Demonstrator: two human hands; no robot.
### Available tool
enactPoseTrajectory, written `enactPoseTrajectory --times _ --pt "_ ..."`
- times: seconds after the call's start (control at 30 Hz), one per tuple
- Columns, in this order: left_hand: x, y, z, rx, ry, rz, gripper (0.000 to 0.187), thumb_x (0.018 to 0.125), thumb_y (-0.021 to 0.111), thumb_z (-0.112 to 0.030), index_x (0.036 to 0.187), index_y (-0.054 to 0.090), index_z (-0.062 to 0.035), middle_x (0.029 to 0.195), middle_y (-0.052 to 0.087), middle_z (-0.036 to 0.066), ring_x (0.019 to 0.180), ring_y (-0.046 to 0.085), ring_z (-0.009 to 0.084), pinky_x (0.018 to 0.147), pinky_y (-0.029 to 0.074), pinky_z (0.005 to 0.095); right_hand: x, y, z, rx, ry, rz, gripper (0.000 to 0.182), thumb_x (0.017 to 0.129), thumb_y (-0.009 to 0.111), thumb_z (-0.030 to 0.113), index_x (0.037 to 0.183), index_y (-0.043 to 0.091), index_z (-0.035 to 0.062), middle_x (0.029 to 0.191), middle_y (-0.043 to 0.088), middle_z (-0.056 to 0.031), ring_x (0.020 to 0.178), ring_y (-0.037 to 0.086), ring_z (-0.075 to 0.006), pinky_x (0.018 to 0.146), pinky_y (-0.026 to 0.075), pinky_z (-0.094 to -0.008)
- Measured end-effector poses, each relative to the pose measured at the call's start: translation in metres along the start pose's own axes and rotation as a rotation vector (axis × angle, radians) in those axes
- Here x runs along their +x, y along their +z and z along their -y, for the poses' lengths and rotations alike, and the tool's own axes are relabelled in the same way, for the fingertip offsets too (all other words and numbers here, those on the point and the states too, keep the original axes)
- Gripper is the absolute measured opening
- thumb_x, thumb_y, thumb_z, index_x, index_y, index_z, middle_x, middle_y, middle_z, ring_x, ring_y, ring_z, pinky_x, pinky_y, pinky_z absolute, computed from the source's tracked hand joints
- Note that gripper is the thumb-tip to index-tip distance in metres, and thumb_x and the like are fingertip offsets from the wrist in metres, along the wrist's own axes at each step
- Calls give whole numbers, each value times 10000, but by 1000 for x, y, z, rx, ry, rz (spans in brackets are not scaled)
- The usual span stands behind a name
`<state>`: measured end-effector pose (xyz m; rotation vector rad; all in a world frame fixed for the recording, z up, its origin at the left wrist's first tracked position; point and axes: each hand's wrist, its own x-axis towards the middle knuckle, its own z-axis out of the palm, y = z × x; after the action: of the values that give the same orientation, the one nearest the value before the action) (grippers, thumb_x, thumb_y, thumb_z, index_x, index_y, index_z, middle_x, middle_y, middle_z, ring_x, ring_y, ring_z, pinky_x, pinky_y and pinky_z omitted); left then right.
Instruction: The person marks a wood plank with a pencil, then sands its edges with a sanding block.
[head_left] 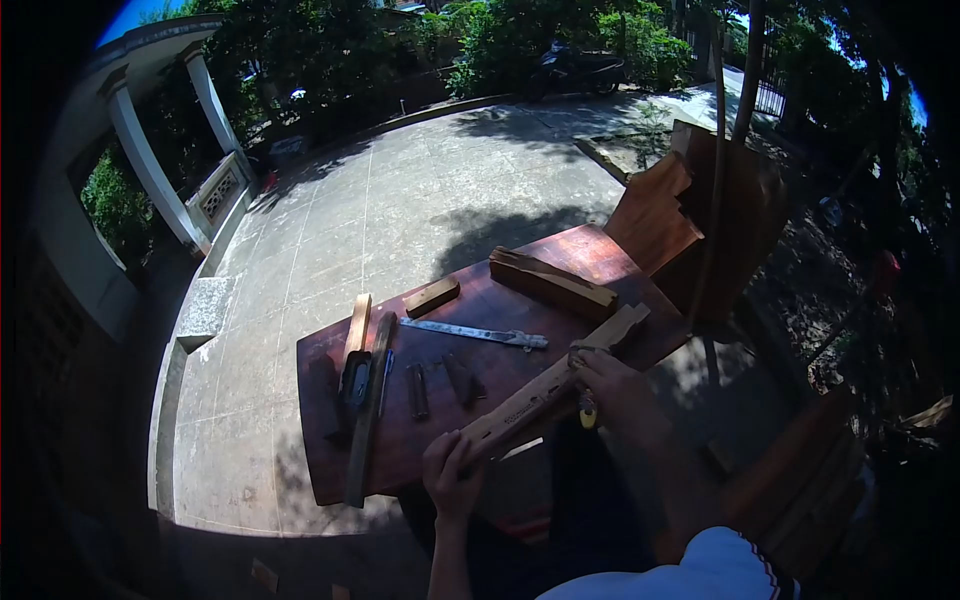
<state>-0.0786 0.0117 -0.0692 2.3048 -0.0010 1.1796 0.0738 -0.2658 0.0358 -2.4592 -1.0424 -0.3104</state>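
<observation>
A long, pale wooden board (540, 392) with dark markings lies slantwise along the near edge of the wooden table. My left hand (452, 474) is closed around its lower left end. My right hand (605, 382) is closed over the board's upper right part, gripping a hand tool with a yellow end (587, 410) that sticks out below the fingers. Its working end is in shadow against the board, and its kind cannot be made out. Left of the board lie a few small dark pieces (418, 390) and a metal ruler-like strip (470, 333).
The reddish-brown tabletop (400, 445) also bears a thick wood block (553, 283), a short block (432, 296), a dark wooden strip (368, 425) and a dark-framed tool (357, 378). Large wood slabs (655, 210) stand behind the right edge. Concrete paving (320, 220) stretches beyond.
</observation>
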Motion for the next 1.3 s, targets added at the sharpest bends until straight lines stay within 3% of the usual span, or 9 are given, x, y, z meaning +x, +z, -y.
enactPoseTrajectory --times 0.2,0.43,0.6,0.83,0.9,1.0,1.1,1.13,1.3 --pt "-3 0 2 3 3 -8 492 739 940 -55 1201 773 -66 1269 737 139 1210 702 365 1045 582 487 5 -26 -27 117 155 -35 343 913 724 65 1256 727 64 1438 692 -138 1363 647 -348 1130 555 -452" --pt "-1 0 0 28 11 5 499 736 939 -44 1205 771 -64 1272 735 142 1206 702 369 1037 582 485 -9 -27 -23 350 -93 63 443 862 720 -48 1284 712 83 1429 689 -191 1288 684 -402 1113 570 -456" --pt "-2 1 -1 17 13 -6 511 729 926 -25 1213 767 -64 1270 734 144 1206 702 371 1039 579 483 -3 -59 -113 463 587 -327 121 1035 691 88 1118 769 46 1113 809 -133 1098 774 -199 877 592 -345" --pt "-1 0 1 14 12 -6 511 726 907 -7 1213 767 -70 1265 733 145 1202 704 376 1038 584 488 -31 -55 -239 555 722 -537 202 1026 696 184 1103 795 26 967 805 -92 910 778 -204 807 606 -356" --pt "-1 2 -1 8 11 -11 509 726 908 -11 1212 768 -71 1265 733 146 1202 705 377 1036 586 490 -27 -73 -236 172 875 -501 201 1021 693 164 1114 797 19 968 806 -91 898 777 -195 808 615 -365" --pt "0 1 -2 10 9 -17 507 725 913 -19 1209 769 -70 1266 733 146 1202 705 377 1034 588 492 -24 -68 -209 603 692 -434 228 997 684 179 1090 796 2 922 800 -123 887 794 -234 806 617 -387" --pt "-3 1 -2 6 0 -14 507 723 917 -27 1206 770 -68 1269 734 146 1202 706 375 1036 587 494 -26 -55 -238 315 797 -423 206 1027 695 180 1121 801 31 939 790 -76 896 754 -179 804 594 -368" --pt "-3 1 -3 5 -3 -14 507 722 918 -29 1205 770 -68 1270 733 147 1202 706 375 1037 587 494 -17 -58 -214 139 776 -519 218 1020 683 182 1125 793 25 994 810 -195 965 804 -348 845 623 -436" --pt "0 -2 -1 18 0 -3 509 720 922 -39 1205 772 -72 1278 734 140 1207 707 369 1041 585 490 -1 -26 -42 -89 39 -207 327 865 742 39 1188 733 85 1310 740 -179 1129 751 -371 902 621 -450"
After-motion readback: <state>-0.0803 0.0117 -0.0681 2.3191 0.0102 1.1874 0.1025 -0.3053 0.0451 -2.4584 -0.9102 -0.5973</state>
